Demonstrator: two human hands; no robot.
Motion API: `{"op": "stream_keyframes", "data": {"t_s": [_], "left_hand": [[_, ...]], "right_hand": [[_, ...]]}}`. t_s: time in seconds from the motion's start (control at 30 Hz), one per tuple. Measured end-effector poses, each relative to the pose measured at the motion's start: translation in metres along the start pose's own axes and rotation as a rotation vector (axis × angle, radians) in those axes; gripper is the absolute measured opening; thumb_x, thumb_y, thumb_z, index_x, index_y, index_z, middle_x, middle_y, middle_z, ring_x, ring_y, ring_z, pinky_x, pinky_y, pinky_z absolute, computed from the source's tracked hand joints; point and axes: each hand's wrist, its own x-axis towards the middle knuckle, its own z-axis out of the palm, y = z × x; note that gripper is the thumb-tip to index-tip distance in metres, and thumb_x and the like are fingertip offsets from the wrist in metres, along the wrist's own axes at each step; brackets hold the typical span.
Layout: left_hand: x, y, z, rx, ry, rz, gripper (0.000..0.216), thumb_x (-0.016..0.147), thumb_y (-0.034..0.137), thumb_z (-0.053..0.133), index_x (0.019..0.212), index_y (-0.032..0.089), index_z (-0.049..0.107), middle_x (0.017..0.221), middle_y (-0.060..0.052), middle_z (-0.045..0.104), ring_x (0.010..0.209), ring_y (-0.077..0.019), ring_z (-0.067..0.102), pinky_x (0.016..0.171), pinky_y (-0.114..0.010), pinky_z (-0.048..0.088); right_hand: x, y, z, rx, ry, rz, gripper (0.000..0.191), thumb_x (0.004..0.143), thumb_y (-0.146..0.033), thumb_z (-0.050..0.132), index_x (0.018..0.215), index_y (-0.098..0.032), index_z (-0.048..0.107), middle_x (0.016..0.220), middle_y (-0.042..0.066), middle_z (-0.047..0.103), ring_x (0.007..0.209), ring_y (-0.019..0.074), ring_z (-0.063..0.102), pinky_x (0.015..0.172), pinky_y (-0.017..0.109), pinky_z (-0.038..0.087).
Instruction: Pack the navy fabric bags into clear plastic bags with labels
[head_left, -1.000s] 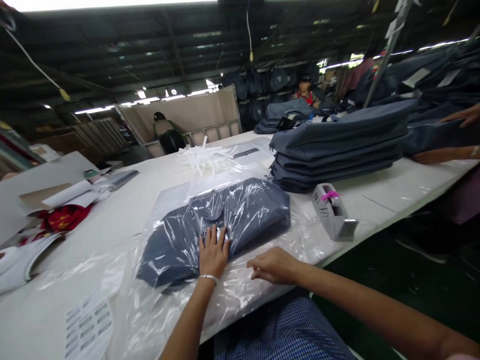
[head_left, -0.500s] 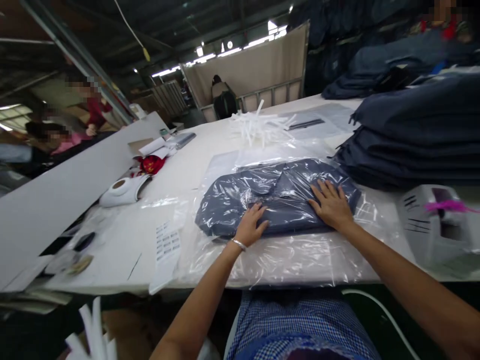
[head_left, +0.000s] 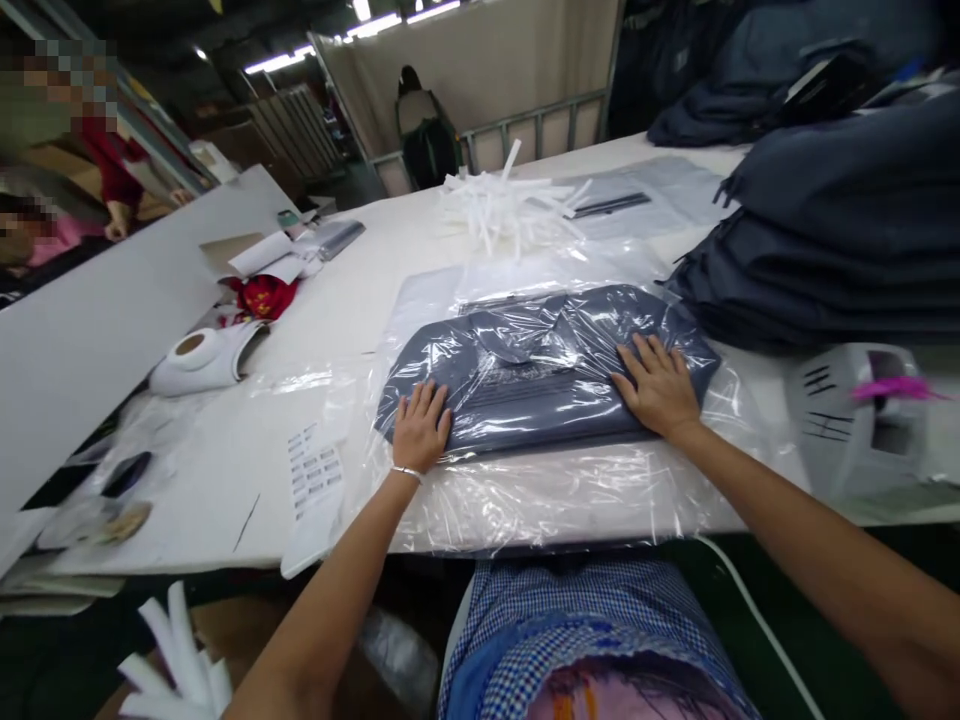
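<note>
A person's two bare hands lay flat on a blue-grey fabric item (head_left: 525, 400) sealed under shiny clear plastic (head_left: 540, 505), near the front edge of a white tabletop (head_left: 349, 290). The left hand (head_left: 420, 430), with a pale bracelet (head_left: 407, 472) at the wrist, rested palm down with spread fingers on the item's left end. The right hand (head_left: 660, 385) lay the same way toward the right end, fingers spread and pointing up and left. Neither hand was pinching anything.

Just behind the wrapped item was a loose heap of white strips (head_left: 510, 215). To the right stood a stack of dark fabric pieces (head_left: 840, 235), and in front of it a grey device with a pink ribbon (head_left: 892, 387), perhaps a tape dispenser, though it was blurred. To the left lay a printed label sheet (head_left: 315, 480) and, farther back, a red bundle (head_left: 264, 297).
</note>
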Motion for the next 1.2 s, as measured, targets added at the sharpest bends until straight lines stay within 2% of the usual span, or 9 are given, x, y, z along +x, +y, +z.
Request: {"op": "stream_keyframes", "data": {"t_s": [0.1, 0.23, 0.37, 0.5, 0.63, 0.8, 0.93, 1.07, 1.2], "left_hand": [[0.001, 0.003, -0.003, -0.021, -0.033, 0.188, 0.05, 0.098, 0.021, 0.038, 0.147, 0.027, 0.04, 0.155, -0.007, 0.038, 0.147, -0.0273, 0.026, 0.121, -0.058, 0.013], [-0.007, 0.002, 0.002, -0.207, -0.133, 0.415, 0.05, 0.096, 0.011, 0.034, 0.142, 0.025, 0.049, 0.144, -0.007, 0.054, 0.136, -0.0209, 0.046, 0.113, -0.042, 0.039], [-0.023, 0.012, 0.006, -0.287, -0.046, 0.298, 0.044, 0.097, 0.012, 0.033, 0.133, 0.021, 0.056, 0.135, -0.008, 0.061, 0.125, -0.0191, 0.056, 0.108, -0.04, 0.045], [-0.036, 0.035, 0.0, -0.195, -0.075, 0.266, 0.042, 0.098, 0.023, 0.041, 0.139, 0.023, 0.05, 0.146, -0.01, 0.051, 0.137, -0.0243, 0.045, 0.116, -0.05, 0.032], [-0.04, 0.046, -0.005, -0.089, -0.138, 0.263, 0.047, 0.098, 0.03, 0.042, 0.145, 0.027, 0.044, 0.154, -0.011, 0.039, 0.144, -0.0298, 0.033, 0.117, -0.056, 0.025], [-0.039, 0.044, -0.006, -0.11, -0.197, 0.252, 0.048, 0.098, 0.035, 0.04, 0.146, 0.029, 0.042, 0.156, -0.01, 0.035, 0.146, -0.0287, 0.03, 0.118, -0.056, 0.023], [-0.037, 0.044, -0.007, -0.127, -0.211, 0.249, 0.049, 0.098, 0.037, 0.04, 0.146, 0.029, 0.043, 0.157, -0.01, 0.034, 0.146, -0.0292, 0.028, 0.118, -0.056, 0.022], [-0.036, 0.045, -0.009, -0.105, -0.219, 0.269, 0.049, 0.098, 0.037, 0.041, 0.145, 0.026, 0.045, 0.156, -0.011, 0.035, 0.146, -0.0293, 0.028, 0.119, -0.055, 0.021], [-0.035, 0.044, -0.011, -0.078, -0.226, 0.28, 0.048, 0.098, 0.038, 0.041, 0.144, 0.026, 0.046, 0.156, -0.012, 0.037, 0.145, -0.0301, 0.03, 0.117, -0.055, 0.023]], "right_hand": [[0.001, -0.001, 0.0, 0.02, 0.029, -0.027, 0.052, 0.098, -0.037, 0.044, 0.146, -0.017, 0.044, 0.156, 0.015, 0.034, 0.144, 0.035, 0.027, 0.114, 0.06, 0.022], [-0.007, 0.004, 0.003, 0.15, 0.028, -0.23, 0.044, 0.099, -0.02, 0.038, 0.143, -0.022, 0.049, 0.153, 0.009, 0.042, 0.143, 0.0258, 0.032, 0.118, 0.052, 0.025], [-0.03, 0.011, 0.006, 0.33, -0.023, -0.355, 0.052, 0.098, -0.008, 0.031, 0.144, -0.025, 0.047, 0.147, 0.007, 0.049, 0.14, 0.02, 0.038, 0.115, 0.046, 0.036], [-0.047, 0.011, 0.003, 0.358, -0.036, -0.347, 0.058, 0.096, -0.003, 0.03, 0.149, -0.024, 0.039, 0.15, 0.008, 0.045, 0.144, 0.0209, 0.032, 0.117, 0.05, 0.033], [-0.057, -0.005, -0.019, 0.353, -0.046, -0.34, 0.06, 0.095, -0.001, 0.029, 0.149, -0.027, 0.038, 0.154, 0.007, 0.04, 0.147, 0.0207, 0.025, 0.118, 0.052, 0.03], [-0.102, -0.046, -0.068, 0.432, -0.179, -0.481, 0.053, 0.097, -0.027, 0.051, 0.148, -0.021, 0.039, 0.152, 0.011, 0.042, 0.146, 0.0253, 0.028, 0.118, 0.055, 0.025], [-0.147, -0.065, -0.084, 0.424, -0.326, -0.555, 0.06, 0.092, -0.039, 0.06, 0.146, -0.018, 0.042, 0.152, 0.014, 0.041, 0.144, 0.0294, 0.031, 0.118, 0.058, 0.025], [-0.159, -0.062, -0.079, 0.383, -0.236, -0.496, 0.038, 0.095, -0.02, 0.054, 0.134, -0.019, 0.055, 0.145, 0.012, 0.051, 0.139, 0.0264, 0.041, 0.116, 0.055, 0.031], [-0.142, -0.057, -0.08, 0.415, -0.114, -0.525, 0.023, 0.095, -0.014, 0.052, 0.113, -0.022, 0.065, 0.13, 0.006, 0.065, 0.127, 0.022, 0.054, 0.113, 0.051, 0.035]]}}
